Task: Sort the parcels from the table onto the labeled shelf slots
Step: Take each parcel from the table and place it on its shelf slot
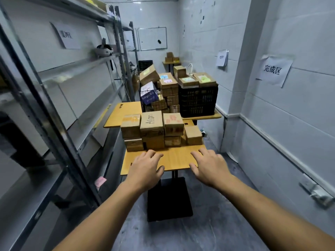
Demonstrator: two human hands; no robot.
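Several cardboard parcels (pixel 152 122) are stacked two high at the far side of a small wooden table (pixel 175 158). One on top reads "Align". My left hand (pixel 146 169) and my right hand (pixel 210 165) reach forward over the table's near edge, fingers spread and relaxed, holding nothing. Both are a short way in front of the parcels and do not touch them. A metal shelf rack (pixel 59 98) runs along the left wall, with a paper label (pixel 66 36) on the wall behind it.
Behind the near table stands a second table (pixel 117 115) with a black crate (pixel 197 100), a wire basket (pixel 149 96) and many more parcels. A white headset (pixel 104 49) lies on a shelf. Paper signs (pixel 273 69) hang on the right wall. The floor aisle is narrow.
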